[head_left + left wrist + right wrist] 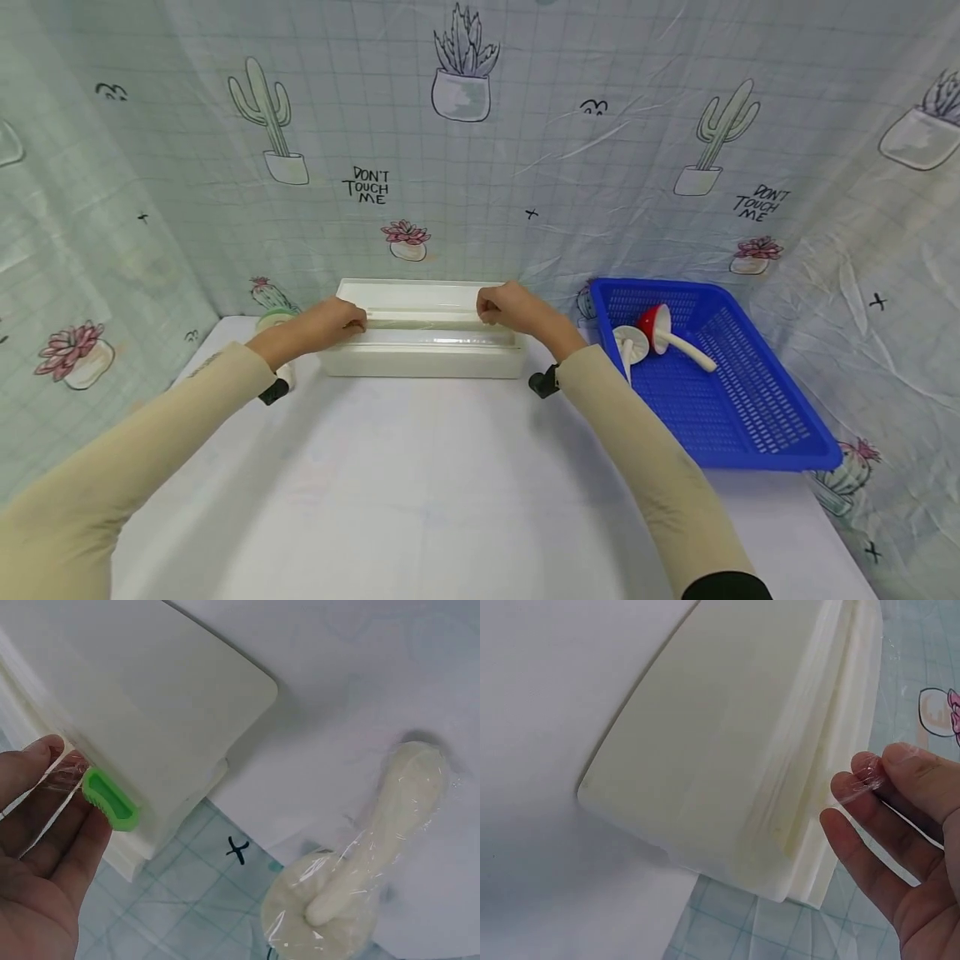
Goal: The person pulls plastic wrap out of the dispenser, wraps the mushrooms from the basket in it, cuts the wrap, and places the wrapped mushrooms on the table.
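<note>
A long white cling film dispenser (pixel 423 361) stands at the back of the table with its lid (pixel 420 293) raised. My left hand (pixel 330 321) is at its left end, and thumb and fingers pinch the edge of the clear cling film (pixel 64 778). Right beside those fingertips, the left wrist view shows a green slide cutter (pixel 110 801). At the dispenser's right end my right hand (pixel 517 310) pinches the film's other corner (pixel 864 782) between thumb and fingers. Between both hands the film stretches over the box.
A film-wrapped white toy mushroom (pixel 382 817) lies left of the dispenser, partly hidden by my left arm in the head view. On the right, a blue basket (pixel 757 417) holds a red-capped toy mushroom (pixel 660 331) and a white one (pixel 633 342). A printed curtain (pixel 480 183) hangs behind.
</note>
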